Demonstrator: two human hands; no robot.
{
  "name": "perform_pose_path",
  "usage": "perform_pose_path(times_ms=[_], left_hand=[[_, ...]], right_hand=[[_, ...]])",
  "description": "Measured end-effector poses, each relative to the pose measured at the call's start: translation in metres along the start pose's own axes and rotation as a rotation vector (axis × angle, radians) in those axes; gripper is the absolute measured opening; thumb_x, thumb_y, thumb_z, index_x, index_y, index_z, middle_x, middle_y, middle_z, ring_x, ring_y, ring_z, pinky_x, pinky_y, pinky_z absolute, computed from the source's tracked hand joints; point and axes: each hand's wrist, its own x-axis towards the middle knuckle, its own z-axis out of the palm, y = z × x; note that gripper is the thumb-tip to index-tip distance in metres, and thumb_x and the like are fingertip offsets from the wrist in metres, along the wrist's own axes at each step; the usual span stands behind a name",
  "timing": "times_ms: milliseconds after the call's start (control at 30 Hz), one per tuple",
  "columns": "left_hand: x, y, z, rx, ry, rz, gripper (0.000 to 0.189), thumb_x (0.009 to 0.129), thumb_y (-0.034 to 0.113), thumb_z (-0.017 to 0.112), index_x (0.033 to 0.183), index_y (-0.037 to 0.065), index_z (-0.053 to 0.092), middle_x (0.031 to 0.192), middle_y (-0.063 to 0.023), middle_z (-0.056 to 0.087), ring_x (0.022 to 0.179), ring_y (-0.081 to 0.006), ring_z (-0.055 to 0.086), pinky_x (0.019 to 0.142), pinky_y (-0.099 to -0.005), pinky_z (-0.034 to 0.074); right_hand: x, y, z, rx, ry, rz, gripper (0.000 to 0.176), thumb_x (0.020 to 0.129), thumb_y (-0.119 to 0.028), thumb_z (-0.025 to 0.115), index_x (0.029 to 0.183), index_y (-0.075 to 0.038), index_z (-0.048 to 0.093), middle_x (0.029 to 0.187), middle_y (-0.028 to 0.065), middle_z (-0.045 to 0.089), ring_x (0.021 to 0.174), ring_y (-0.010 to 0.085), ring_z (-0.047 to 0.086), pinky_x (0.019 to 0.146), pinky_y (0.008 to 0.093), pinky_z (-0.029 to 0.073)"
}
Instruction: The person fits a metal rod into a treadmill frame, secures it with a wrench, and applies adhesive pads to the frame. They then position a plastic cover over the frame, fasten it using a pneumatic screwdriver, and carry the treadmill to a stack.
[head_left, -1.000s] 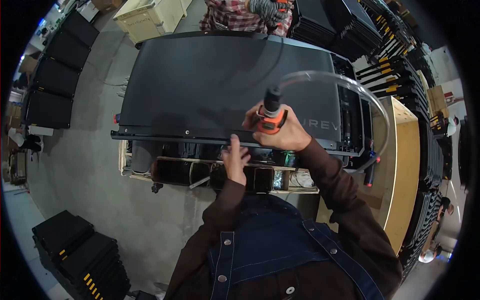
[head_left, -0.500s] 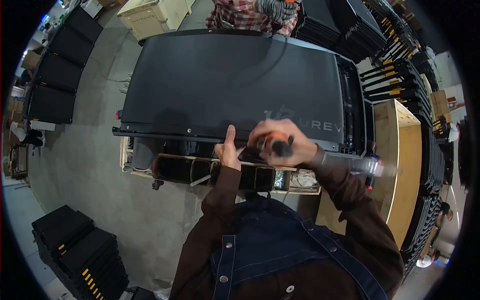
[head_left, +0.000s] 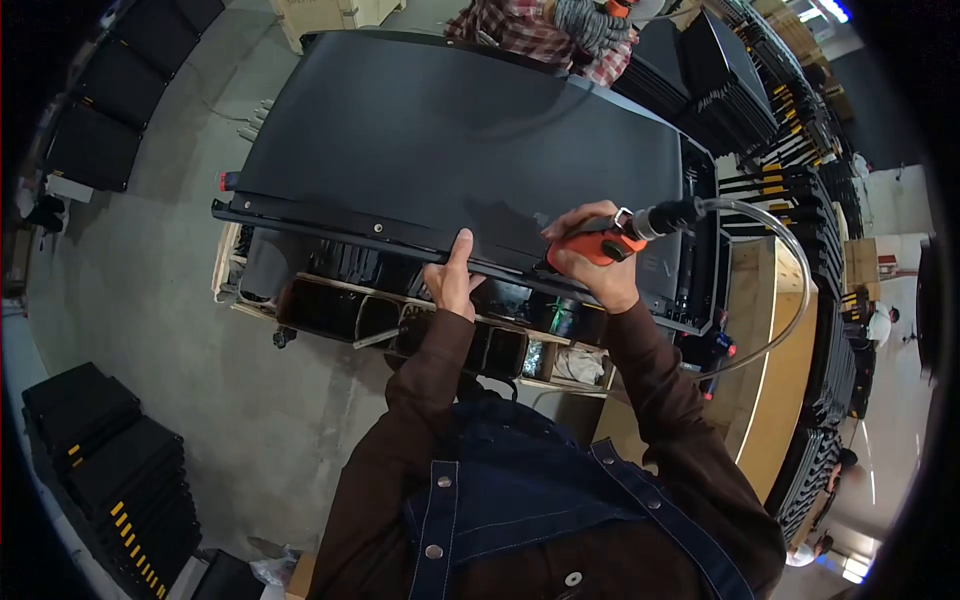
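Big black-topped frame (head_left: 430, 130) here, lying flat across the middle; looks heavy and stiff, smooth on top, so best held by its front rail (head_left: 320, 222). Wooden box (head_left: 775, 340) crowds its right end, dark bins (head_left: 318, 305) sit just below the rail. Clear hose (head_left: 769, 219) arcs out, springy, could snag. Orange tool (head_left: 603, 245): hard, compact, right hand (head_left: 608, 284) wrapped around its body. Left hand (head_left: 453, 288), thumb up at the rail, fingers curled; can't tell if it grips.

We see one stack of black pieces (head_left: 120, 450) on the floor (head_left: 290, 440), at the lower left. Beside the wooden crate (head_left: 325, 14) is a concrete area, greyish in colour.
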Motion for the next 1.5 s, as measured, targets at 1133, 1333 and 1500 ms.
perform_pose_path(times_ms=[1133, 1333, 1500], left_hand=[[0.016, -0.014, -0.193, 1.078, -0.031, 0.443, 0.033, 0.087, 0.027, 0.073, 0.109, 0.004, 0.063, 0.099, -0.0138, 0.068, 0.088, -0.0326, 0.066, 0.078, -0.0415, 0.052], [0.058, -0.007, -0.249, 1.548, -0.302, 0.643, 0.024, 0.09, 0.024, 0.067, 0.104, 0.006, 0.059, 0.101, -0.0168, 0.063, 0.096, -0.0423, 0.059, 0.083, -0.0532, 0.048], [0.072, -0.011, -0.257, 1.704, -0.551, 0.36, 0.024, 0.092, 0.022, 0.064, 0.105, 0.004, 0.054, 0.105, -0.0178, 0.062, 0.095, -0.0415, 0.06, 0.081, -0.0529, 0.048]], right_hand=[[-0.113, 0.068, 0.043, -0.273, 0.498, 0.255, 0.032, 0.093, -0.016, 0.072, 0.116, -0.002, 0.055, 0.103, 0.0049, 0.063, 0.087, 0.0092, 0.059, 0.075, 0.0234, 0.048], [-0.141, 0.149, 0.12, -0.189, 0.126, 0.889, 0.03, 0.1, -0.026, 0.061, 0.092, 0.002, 0.062, 0.074, 0.0078, 0.066, 0.061, 0.0125, 0.062, 0.054, 0.0255, 0.048], [-0.126, 0.23, 0.179, -0.131, 0.041, 1.025, 0.032, 0.099, -0.028, 0.062, 0.093, 0.003, 0.064, 0.072, 0.0076, 0.067, 0.06, 0.0138, 0.062, 0.055, 0.027, 0.049]])
